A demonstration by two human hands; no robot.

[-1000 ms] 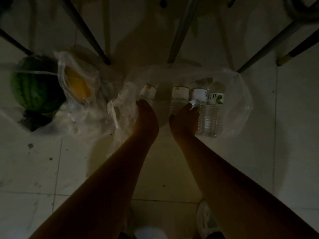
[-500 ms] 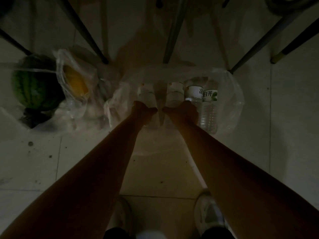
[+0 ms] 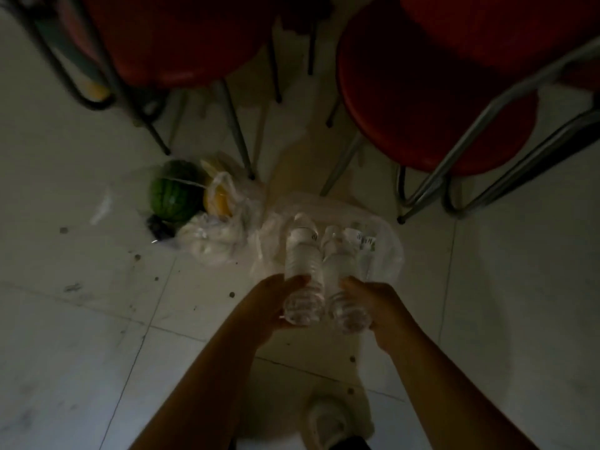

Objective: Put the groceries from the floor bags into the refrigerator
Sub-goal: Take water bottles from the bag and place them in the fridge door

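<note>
1. My left hand (image 3: 269, 306) had its grip wrapped round the base end of one clear water bottle (image 3: 303, 271), fingers curled under the bottom, thumb up on the side.
2. My right hand (image 3: 378, 306) did the same with a second water bottle (image 3: 341, 280), gripping it near the base.
3. Both bottles were lifted off the floor (image 3: 81, 336), lying side by side and touching or nearly so, cap ends pointing away from me and down toward the bags.
4. Right under them sat the clear plastic bag (image 3: 386, 254) on the floor tiles, mouth open, with at least one more labelled bottle (image 3: 365, 243) lying inside. Too dim to count what else was in there.
5. Just to the left of that bag was another thin bag (image 3: 214, 241), crumpled up, with something yellow (image 3: 216, 199) poking out of the top. Couldn't tell what fruit it was.
6. A striped green watermelon (image 3: 173, 198) sat against that yellow thing, farther left, with a dark lump (image 3: 159, 227) at its near side that I couldn't make out.
7. Red-seated chairs (image 3: 422, 102) with metal legs stood over the far side of the floor, legs coming down just behind the bags.
8. My white shoe (image 3: 328, 420) showed at the near edge of the floor, below my arms.
9. The light was pretty awful, so the labels were unreadable.
</note>
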